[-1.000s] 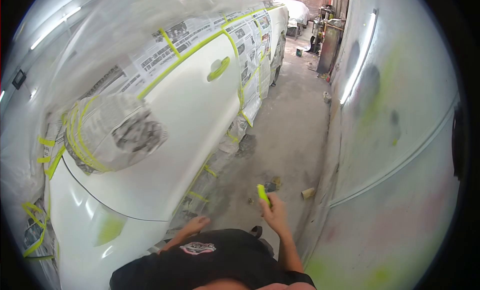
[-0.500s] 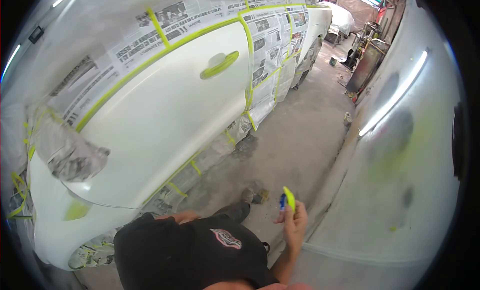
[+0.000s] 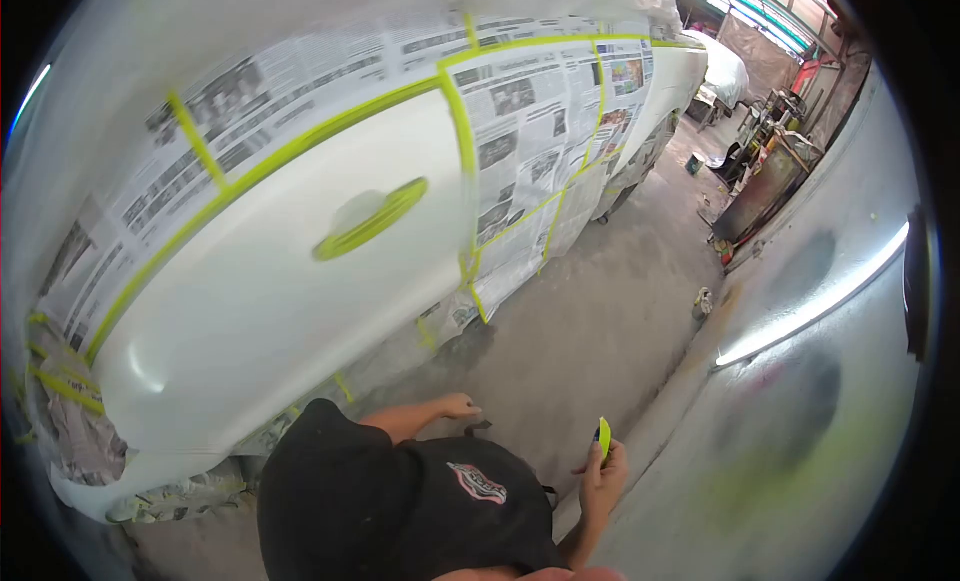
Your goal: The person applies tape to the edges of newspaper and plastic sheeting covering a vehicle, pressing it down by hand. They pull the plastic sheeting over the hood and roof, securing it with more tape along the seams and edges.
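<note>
My right hand (image 3: 604, 478) is closed round a roll of yellow-green masking tape (image 3: 604, 436), held upright at the lower right, apart from the car and the wall. My left hand (image 3: 461, 406) is at lower middle, in front of my black shirt, with fingers curled in; nothing shows in it, though the palm is hidden. Closest to that hand is the white car door (image 3: 260, 311), which it does not touch. Yellow-green tape covers the door handle (image 3: 372, 221). Newspaper sheets (image 3: 520, 121), edged with the same tape, mask the windows and the rear door.
A wall (image 3: 780, 401) with paint overspray runs along my right, with a lit tube lamp (image 3: 820, 299) on it. The concrete floor (image 3: 590, 301) leads between car and wall. Farther back stand clutter (image 3: 765, 171) and a covered white vehicle (image 3: 725, 66).
My view has shifted forward along the car, so the door handle looks nearer and farther left. My left hand has come into fuller view. The tape roll stays in my right hand.
</note>
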Demonstrator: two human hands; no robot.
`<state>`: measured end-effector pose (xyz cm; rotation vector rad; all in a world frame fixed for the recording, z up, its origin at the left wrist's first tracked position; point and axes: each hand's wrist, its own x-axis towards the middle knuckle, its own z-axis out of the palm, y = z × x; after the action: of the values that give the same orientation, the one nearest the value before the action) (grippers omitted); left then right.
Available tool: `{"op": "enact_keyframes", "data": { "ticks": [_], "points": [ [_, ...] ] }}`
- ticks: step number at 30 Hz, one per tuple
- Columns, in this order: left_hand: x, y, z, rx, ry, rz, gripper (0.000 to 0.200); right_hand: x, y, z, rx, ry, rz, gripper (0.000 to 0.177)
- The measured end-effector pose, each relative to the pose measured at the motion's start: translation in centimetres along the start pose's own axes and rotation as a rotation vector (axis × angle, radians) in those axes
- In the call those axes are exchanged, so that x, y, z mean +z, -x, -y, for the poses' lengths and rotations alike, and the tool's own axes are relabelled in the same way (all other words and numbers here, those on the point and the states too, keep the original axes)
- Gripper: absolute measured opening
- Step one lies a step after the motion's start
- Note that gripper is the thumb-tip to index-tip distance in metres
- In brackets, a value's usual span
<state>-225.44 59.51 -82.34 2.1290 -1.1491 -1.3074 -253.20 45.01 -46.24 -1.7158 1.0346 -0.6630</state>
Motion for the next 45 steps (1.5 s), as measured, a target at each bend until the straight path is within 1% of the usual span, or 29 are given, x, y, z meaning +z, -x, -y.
{"op": "enact_keyframes", "data": {
  "ticks": [3, 6, 9, 12, 13, 15, 17, 18, 20, 21, 23, 24, 26, 28, 29, 31, 32, 33, 34, 36, 38, 39, 40, 41, 42, 43, 44, 45],
  "points": [
    [-2.9, -4.9, -4.3, 0.093, 0.188, 0.176, 0.07, -0.6, -6.0, -0.8, 0.01, 0.024, -0.023, 0.022],
    [-4.6, -8.6, -9.5, -0.032, 0.225, 0.409, 0.073, -2.8, -13.4, -2.7, -0.05, -0.061, -0.048, 0.022],
    [-6.2, -13.6, -14.5, -0.045, 0.24, 0.593, 0.075, -6.6, -22.0, -5.1, -0.007, -0.074, -0.168, 0.024],
    [-9.2, -18.8, -18.7, -0.036, 0.195, 0.695, 0.076, -10.2, -31.1, -6.1, -0.02, -0.463, -0.334, 0.026],
    [-10.4, -20.3, -20.2, -0.031, 0.167, 0.702, 0.076, -11.7, -34.3, -6.2, -0.005, -0.674, -0.354, 0.027],
    [-13.8, -23.6, -23.6, -0.025, 0.132, 0.691, 0.077, -14.2, -41.1, -6.0, 0.022, -1.118, -0.39, 0.027],
    [-16.5, -27.1, -26.9, -0.032, 0.116, 0.66, 0.077, -16.4, -47.7, -6.2, -0.057, -1.319, -0.315, 0.027],
    [-17.5, -29.1, -28.5, -0.055, 0.135, 0.626, 0.078, -17.3, -50.7, -6.3, -0.095, -1.412, -0.274, 0.026],
    [-19.3, -32.7, -31.0, -0.134, 0.248, 0.529, 0.078, -17.4, -56.4, -4.4, -0.08, -1.442, -0.167, 0.023],
    [-19.9, -34.4, -31.8, -0.188, 0.362, 0.458, 0.078, -17.0, -59.0, -3.2, -0.07, -1.452, -0.108, 0.021],
    [-21.1, -38.4, -33.3, -0.276, 0.588, 0.308, 0.076, -15.8, -64.0, -1.1, -0.054, -1.355, 0.001, 0.02],
    [-21.8, -40.2, -34.0, -0.267, 0.647, 0.237, 0.075, -15.2, -66.5, -0.4, -0.051, -1.307, 0.052, 0.019],
    [-23.2, -43.2, -35.1, -0.254, 0.762, 0.095, 0.071, -14.4, -71.5, 0.5, -0.111, -1.176, 0.188, 0.02],
    [-25.5, -46.8, -35.9, -0.203, 0.699, 0.048, 0.068, -14.1, -76.5, 1.0, -0.127, -1.051, 0.293, 0.023],
    [-27.1, -49.2, -36.3, -0.172, 0.664, 0.023, 0.067, -14.0, -79.1, 1.1, -0.147, -0.96, 0.278, 0.023],
    [-30.6, -54.5, -37.6, 0.093, 0.602, -0.065, 0.062, -14.0, -83.9, 0.4, -0.184, -0.774, 0.247, 0.025],
    [-32.2, -56.9, -38.2, 0.217, 0.57, -0.105, 0.06, -14.2, -86.1, -0.2, -0.134, -0.65, 0.195, 0.025],
    [-34.4, -59.8, -39.7, 0.196, 0.507, -0.146, 0.055, -14.5, -88.4, -0.8, -0.085, -0.533, 0.142, 0.025],
    [-37.6, -63.4, -41.9, 0.183, 0.437, -0.191, 0.051, -14.7, -90.9, -1.0, -0.046, -0.42, 0.085, 0.025],
    [-45.5, -67.4, -49.7, 0.422, 0.309, -0.381, 0.049, -15.5, -95.2, -2.5, -0.009, -0.39, -0.002, 0.026],
    [-53.7, -72.1, -57.5, 0.655, 0.23, -0.615, 0.042, -16.6, -99.5, -3.7, 0.008, -0.364, -0.086, 0.025],
    [-58.5, -71.8, -62.8, 0.642, 0.269, -0.637, 0.034, -17.2, -101.5, -4.1, 0.011, -0.359, -0.122, 0.024],
    [-62.9, -72.4, -66.8, 0.729, 0.177, -0.733, 0.034, -17.5, -103.1, -4.7, 0.019, -0.359, -0.15, 0.023],
    [-66.5, -74.2, -69.1, 0.791, 0.132, -0.875, 0.037, -17.8, -104.8, -5.2, 0.009, -0.351, -0.168, 0.022],
    [-71.0, -74.4, -72.0, 0.79, -0.003, -0.923, 0.037, -18.2, -106.8, -5.8, -0.01, -0.344, -0.184, 0.021],
    [-75.0, -74.1, -75.0, 0.751, -0.075, -0.974, 0.039, -18.7, -109.0, -6.5, -0.033, -0.338, -0.202, 0.02],
    [-79.2, -75.7, -76.4, 0.916, -0.371, -1.257, 0.042, -19.1, -111.1, -7.7, -0.084, -0.302, -0.2, 0.02],
    [-83.1, -75.6, -78.5, 0.824, -0.456, -1.333, 0.047, -19.3, -113.4, -7.9, -0.079, -0.308, -0.184, 0.02]
  ]
}}
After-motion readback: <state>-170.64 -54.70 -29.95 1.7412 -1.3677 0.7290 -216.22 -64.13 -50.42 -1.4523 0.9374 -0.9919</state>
